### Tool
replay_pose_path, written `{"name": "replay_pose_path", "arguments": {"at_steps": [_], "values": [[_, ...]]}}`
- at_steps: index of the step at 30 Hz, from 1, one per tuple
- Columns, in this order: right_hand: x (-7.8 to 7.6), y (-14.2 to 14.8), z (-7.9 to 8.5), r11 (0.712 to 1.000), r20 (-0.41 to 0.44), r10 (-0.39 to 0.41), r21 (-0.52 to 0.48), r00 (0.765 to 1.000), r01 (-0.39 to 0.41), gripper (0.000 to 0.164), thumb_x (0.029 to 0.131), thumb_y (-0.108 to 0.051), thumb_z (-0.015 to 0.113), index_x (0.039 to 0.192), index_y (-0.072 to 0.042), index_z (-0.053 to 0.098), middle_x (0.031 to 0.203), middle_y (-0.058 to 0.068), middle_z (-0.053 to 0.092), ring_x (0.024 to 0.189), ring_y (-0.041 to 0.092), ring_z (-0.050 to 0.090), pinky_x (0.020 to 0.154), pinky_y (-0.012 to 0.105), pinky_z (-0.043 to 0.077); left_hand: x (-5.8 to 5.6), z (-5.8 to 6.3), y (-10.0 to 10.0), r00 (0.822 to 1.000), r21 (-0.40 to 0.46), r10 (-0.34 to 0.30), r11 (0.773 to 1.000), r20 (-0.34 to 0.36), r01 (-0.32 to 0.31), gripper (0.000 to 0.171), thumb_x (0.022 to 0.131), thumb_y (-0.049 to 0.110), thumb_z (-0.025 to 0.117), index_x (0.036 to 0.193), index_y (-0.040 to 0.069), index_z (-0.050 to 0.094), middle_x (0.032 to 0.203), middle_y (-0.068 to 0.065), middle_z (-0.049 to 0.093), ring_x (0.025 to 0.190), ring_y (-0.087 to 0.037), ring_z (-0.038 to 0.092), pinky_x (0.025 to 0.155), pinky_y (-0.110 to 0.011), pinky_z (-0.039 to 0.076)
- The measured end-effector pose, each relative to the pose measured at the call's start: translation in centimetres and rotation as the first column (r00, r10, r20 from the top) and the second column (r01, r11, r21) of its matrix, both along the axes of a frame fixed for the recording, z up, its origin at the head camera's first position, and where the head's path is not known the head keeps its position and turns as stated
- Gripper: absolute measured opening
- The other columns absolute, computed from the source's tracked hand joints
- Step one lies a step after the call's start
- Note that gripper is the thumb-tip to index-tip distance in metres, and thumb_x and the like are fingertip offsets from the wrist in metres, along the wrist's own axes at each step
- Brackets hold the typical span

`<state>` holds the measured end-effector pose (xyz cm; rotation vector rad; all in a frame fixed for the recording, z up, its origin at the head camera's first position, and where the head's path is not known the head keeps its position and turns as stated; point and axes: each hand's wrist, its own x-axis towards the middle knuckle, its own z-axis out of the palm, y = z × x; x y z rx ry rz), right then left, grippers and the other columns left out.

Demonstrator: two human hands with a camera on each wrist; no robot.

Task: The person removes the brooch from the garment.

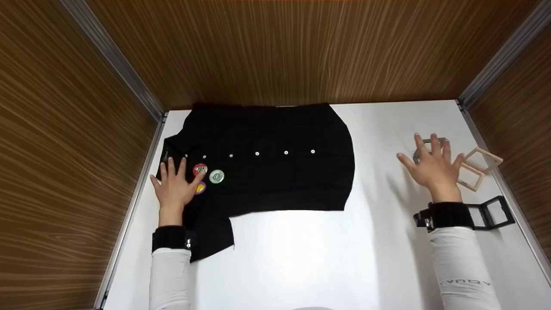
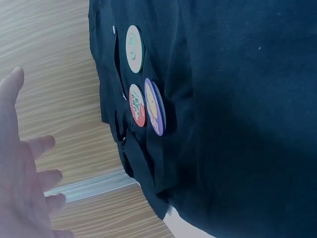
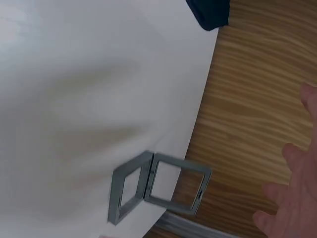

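Note:
A black buttoned shirt (image 1: 275,181) lies spread on the white table, a row of small white buttons across it. Three round pin badges sit near its collar end: a red one (image 2: 137,105), a green-and-white one (image 1: 217,176) and a purple-and-yellow one (image 2: 154,106). My left hand (image 1: 174,189), fingers spread, is over the collar end beside the badges; the left wrist view shows it raised off the cloth. My right hand (image 1: 434,170) hovers with spread fingers above a grey hinged frame (image 3: 176,183), partly hiding it in the head view. Neither hand holds anything.
At the right edge stand an open wooden hinged frame (image 1: 471,177) and a black hinged frame (image 1: 490,214). Wood-grain panels (image 1: 275,51) wall the table (image 1: 301,258) at the back and both sides, with metal rails at the corners.

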<state>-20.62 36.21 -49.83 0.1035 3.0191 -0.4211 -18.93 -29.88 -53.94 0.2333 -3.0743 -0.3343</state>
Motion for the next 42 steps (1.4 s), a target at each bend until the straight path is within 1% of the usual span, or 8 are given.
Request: {"name": "replay_pose_path", "arguments": {"at_steps": [6, 11, 14, 17, 22, 30, 36, 42], "values": [[-0.3, -2.9, -1.2, 0.995, 0.023, 0.091, 0.035, 0.996, -0.092, 0.086, 0.094, -0.072, 0.031, 0.159, -0.021, 0.007, 0.159, 0.028, 0.001, 0.141, 0.055, -0.002, 0.102, 0.075, -0.009, 1.2, -1.3, 0.4, 0.997, 0.054, 0.013, 0.998, 0.081, -0.017, 0.093, 0.089, 0.076, 0.038, 0.153, 0.007, 0.033, 0.156, -0.027, 0.022, 0.143, -0.045, 0.018, 0.108, -0.071, 0.006], [-0.3, -5.7, -2.5, 0.981, 0.059, 0.189, 0.034, 0.98, -0.191, 0.081, 0.097, -0.066, 0.035, 0.158, -0.018, 0.012, 0.158, 0.028, 0.006, 0.14, 0.056, 0.005, 0.105, 0.074, 0.001, 2.5, -2.3, 0.4, 0.984, 0.063, -0.015, 0.998, 0.179, 0.004, 0.085, 0.092, 0.06, 0.053, 0.146, -0.004, 0.039, 0.151, -0.031, 0.03, 0.137, -0.048, 0.029, 0.107, -0.07, 0.017], [-0.3, -7.7, -3.4, 0.971, 0.106, 0.236, 0.013, 0.966, -0.239, 0.081, 0.097, -0.066, 0.035, 0.158, -0.016, 0.015, 0.159, 0.027, 0.007, 0.141, 0.054, 0.007, 0.106, 0.073, 0.005, 3.1, -2.9, 0.2, 0.971, 0.071, -0.032, 0.997, 0.235, 0.016, 0.081, 0.092, 0.051, 0.059, 0.143, -0.01, 0.04, 0.15, -0.033, 0.029, 0.137, -0.05, 0.028, 0.107, -0.069, 0.02], [-0.2, -9.8, -4.4, 0.959, 0.136, 0.28, -0.001, 0.95, -0.283, 0.078, 0.098, -0.062, 0.038, 0.158, -0.017, 0.018, 0.159, 0.025, 0.011, 0.142, 0.052, 0.008, 0.107, 0.072, 0.008, 3.7, -3.3, 0.2, 0.962, 0.088, -0.034, 0.996, 0.27, 0.01, 0.082, 0.092, 0.049, 0.06, 0.142, -0.011, 0.039, 0.15, -0.034, 0.027, 0.137, -0.051, 0.025, 0.107, -0.069, 0.02], [-0.1, -13.3, -6.1, 0.933, 0.105, 0.358, 0.009, 0.928, -0.361, 0.068, 0.1, -0.05, 0.048, 0.156, -0.017, 0.028, 0.157, 0.024, 0.022, 0.141, 0.049, 0.017, 0.108, 0.07, 0.017, 4.1, -3.9, 0.2, 0.958, 0.102, -0.035, 0.995, 0.283, 0.006, 0.084, 0.09, 0.05, 0.061, 0.144, -0.01, 0.037, 0.151, -0.034, 0.024, 0.138, -0.052, 0.024, 0.107, -0.069, 0.02], [0.0, -17.3, -7.5, 0.882, 0.13, 0.464, 0.017, 0.876, -0.47, 0.061, 0.1, -0.047, 0.051, 0.152, -0.019, 0.038, 0.157, 0.018, 0.026, 0.14, 0.047, 0.024, 0.11, 0.062, 0.025, 4.1, -4.3, 0.4, 0.957, 0.107, -0.04, 0.994, 0.287, 0.01, 0.085, 0.09, 0.049, 0.062, 0.145, -0.01, 0.036, 0.152, -0.035, 0.023, 0.137, -0.053, 0.024, 0.108, -0.069, 0.019], [-0.2, -17.2, -8.5, 0.86, 0.126, 0.506, 0.011, 0.853, -0.511, 0.061, 0.098, -0.043, 0.057, 0.151, -0.018, 0.04, 0.157, 0.019, 0.026, 0.14, 0.047, 0.025, 0.111, 0.056, 0.028, 4.0, -4.3, 0.6, 0.956, 0.102, -0.049, 0.995, 0.288, 0.02, 0.086, 0.09, 0.05, 0.062, 0.145, -0.012, 0.035, 0.151, -0.035, 0.024, 0.138, -0.053, 0.024, 0.108, -0.068, 0.019], [-0.4, -15.7, -9.2, 0.853, 0.087, 0.519, 0.019, 0.851, -0.522, 0.061, 0.098, -0.043, 0.057, 0.151, -0.018, 0.041, 0.157, 0.019, 0.026, 0.139, 0.046, 0.027, 0.113, 0.053, 0.024, 3.9, -4.5, 1.2, 0.957, 0.111, -0.07, 0.993, 0.281, 0.04, 0.089, 0.089, 0.051, 0.063, 0.144, -0.012, 0.035, 0.151, -0.035, 0.025, 0.137, -0.053, 0.024, 0.108, -0.067, 0.02]]}}
